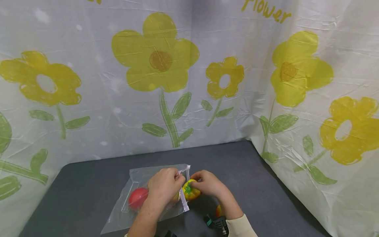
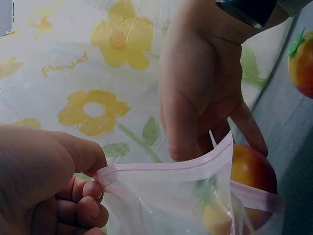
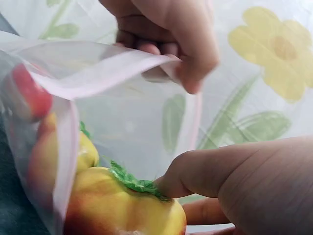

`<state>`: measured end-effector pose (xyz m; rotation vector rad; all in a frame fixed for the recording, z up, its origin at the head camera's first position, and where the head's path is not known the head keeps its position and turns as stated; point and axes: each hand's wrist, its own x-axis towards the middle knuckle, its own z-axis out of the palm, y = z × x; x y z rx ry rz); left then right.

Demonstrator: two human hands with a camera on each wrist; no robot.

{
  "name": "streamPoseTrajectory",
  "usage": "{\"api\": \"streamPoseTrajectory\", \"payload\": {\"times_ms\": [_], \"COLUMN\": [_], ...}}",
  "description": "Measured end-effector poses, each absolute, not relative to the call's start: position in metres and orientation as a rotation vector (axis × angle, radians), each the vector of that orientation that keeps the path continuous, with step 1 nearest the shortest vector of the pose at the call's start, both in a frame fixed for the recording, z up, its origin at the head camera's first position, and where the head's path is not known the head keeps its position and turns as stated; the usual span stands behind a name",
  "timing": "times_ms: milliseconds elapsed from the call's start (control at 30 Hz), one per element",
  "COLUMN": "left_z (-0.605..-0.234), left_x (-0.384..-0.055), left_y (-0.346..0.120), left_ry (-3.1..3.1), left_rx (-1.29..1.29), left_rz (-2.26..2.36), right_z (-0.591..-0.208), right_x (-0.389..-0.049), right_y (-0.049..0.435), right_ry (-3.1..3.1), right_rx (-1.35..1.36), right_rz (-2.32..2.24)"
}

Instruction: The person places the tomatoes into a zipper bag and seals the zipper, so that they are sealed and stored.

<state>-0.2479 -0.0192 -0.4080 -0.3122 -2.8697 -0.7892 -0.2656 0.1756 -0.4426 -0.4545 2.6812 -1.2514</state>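
Observation:
My left hand (image 1: 165, 185) pinches the rim of a clear zip bag (image 1: 142, 173) between thumb and finger, lifting its mouth apart. At that mouth, my right hand (image 1: 209, 183) holds a yellow-and-red fruit (image 1: 191, 195) with a green leafy top. Its thumb presses near the leaves in the right wrist view, where the fruit (image 3: 127, 210) sits partly within the opening. Inside the bag lie a red round fruit (image 1: 138, 198) and another yellow-red fruit (image 3: 44, 159), seen through the plastic.
One more yellow-red fruit (image 1: 218, 211) lies on the dark tabletop (image 1: 88, 184), beside the right forearm and partly hidden by it. Sheets painted with yellow flowers (image 1: 160, 52) hang behind and to the right of the table.

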Motion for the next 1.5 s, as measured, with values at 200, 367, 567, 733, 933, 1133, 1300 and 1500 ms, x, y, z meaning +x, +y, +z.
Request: {"api": "streamPoseTrajectory", "payload": {"times_ms": [200,367,567,733,933,1133,1300,1500], "left_z": [-0.41,-0.411,-0.411,-0.412,-0.412,-0.412,-0.411,-0.411], "left_x": [-0.25,-0.249,-0.248,-0.249,-0.249,-0.248,-0.248,-0.248], "left_y": [-0.02,-0.02,-0.02,-0.021,-0.022,-0.022,-0.022,-0.022], "left_ry": [-2.781,-2.74,-2.702,-2.719,-2.726,-2.727,-2.751,-2.73], "left_rx": [-0.408,-0.431,-0.432,-0.429,-0.432,-0.442,-0.44,-0.448], "left_rz": [-0.81,-0.813,-0.854,-0.866,-0.866,-0.85,-0.853,-0.843], "right_z": [-0.446,-0.45,-0.455,-0.457,-0.46,-0.465,-0.468,-0.47], "right_x": [-0.265,-0.262,-0.255,-0.254,-0.254,-0.255,-0.256,-0.255], "right_y": [0.162,0.146,0.132,0.128,0.128,0.127,0.125,0.123], "right_ry": [2.689,2.635,2.507,2.462,2.419,2.445,2.489,2.409], "right_rx": [-0.536,-0.54,-0.534,-0.516,-0.462,-0.447,-0.503,-0.501], "right_rz": [-1.269,-1.381,-1.478,-1.511,-1.561,-1.554,-1.543,-1.576]}}
